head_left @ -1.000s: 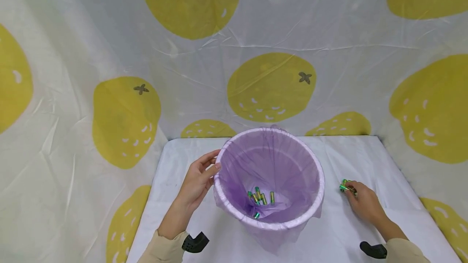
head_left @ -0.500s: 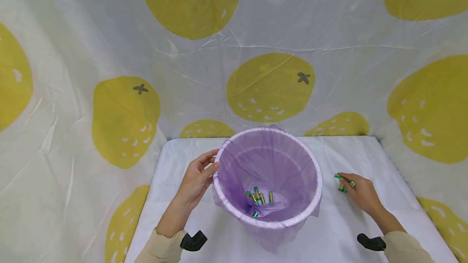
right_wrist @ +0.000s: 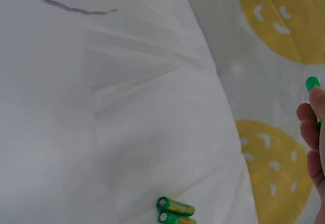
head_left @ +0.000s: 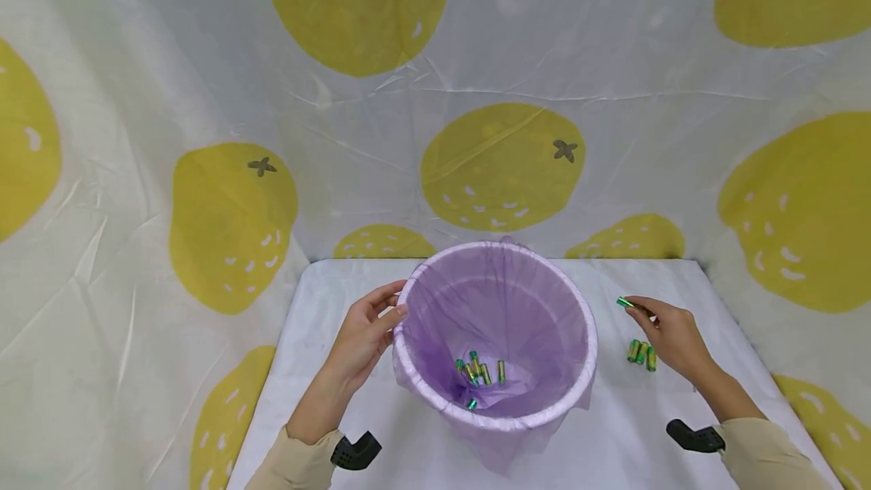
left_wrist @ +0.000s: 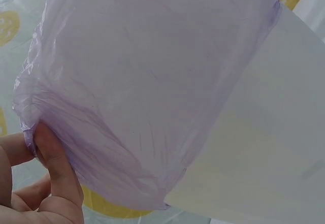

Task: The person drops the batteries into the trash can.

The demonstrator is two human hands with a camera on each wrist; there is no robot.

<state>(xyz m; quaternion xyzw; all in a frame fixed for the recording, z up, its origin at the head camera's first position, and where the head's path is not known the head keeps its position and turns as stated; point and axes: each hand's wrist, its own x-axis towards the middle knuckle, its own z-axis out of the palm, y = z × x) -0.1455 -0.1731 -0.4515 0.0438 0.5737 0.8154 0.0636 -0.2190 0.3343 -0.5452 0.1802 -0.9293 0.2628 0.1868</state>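
Fingers of the right hand point(head_left: 674, 335) are curled in a pinch round a green-and-yellow battery point(head_left: 624, 302), one end jutting past the tips; it appears raised above the worktop point(head_left: 626, 429), right of the white bin point(left_wrist: 254, 132) and apart from it. Thumb and fingers of the left hand point(head_left: 364, 339) grip the bin's left edge, where the purple liner point(left_wrist: 147, 82) folds over.

With so little gripped, the battery could slip if the pinch loosens, and a dropped one might roll. Carried too low, it could knock the bin's edge. A tug by the left hand could tilt the bin or pull the liner loose.

Counted: one bin, one liner; six batteries point(head_left: 485, 374) visible inside; three loose batteries point(head_left: 642, 353) side by side on the worktop; at least one pinched. Whether another hides behind those fingers, I cannot tell.
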